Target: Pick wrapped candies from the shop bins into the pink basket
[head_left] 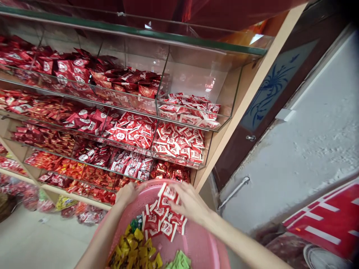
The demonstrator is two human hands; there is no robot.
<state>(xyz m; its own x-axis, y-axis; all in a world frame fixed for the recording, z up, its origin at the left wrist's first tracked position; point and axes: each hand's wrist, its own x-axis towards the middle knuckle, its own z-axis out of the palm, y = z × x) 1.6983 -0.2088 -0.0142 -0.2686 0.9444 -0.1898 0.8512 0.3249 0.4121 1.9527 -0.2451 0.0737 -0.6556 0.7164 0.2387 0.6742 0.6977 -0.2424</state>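
A pink plastic basket (193,239) is in front of me, tilted toward the shelves. My left hand (126,195) is closed around its far left rim. Inside, my right hand (188,201) bends its fingers and thumb about a red-and-white candy packet (168,192) at the top of a heap. More of these candy packets (167,227) lie just below the hand. Yellow-wrapped candies (133,248) fill the lower left of the basket, with a few dark green ones (137,223) above them. Light green packets (178,260) sit at the bottom edge.
Glass-fronted shelves (193,161) stand beyond the basket, their compartments holding red packets; red-and-white ones (179,142) are at the right. A wooden post (238,108) ends the shelving. To the right are a dark door (238,149) and a grey wall (314,149). Bagged goods (91,216) lie on the floor.
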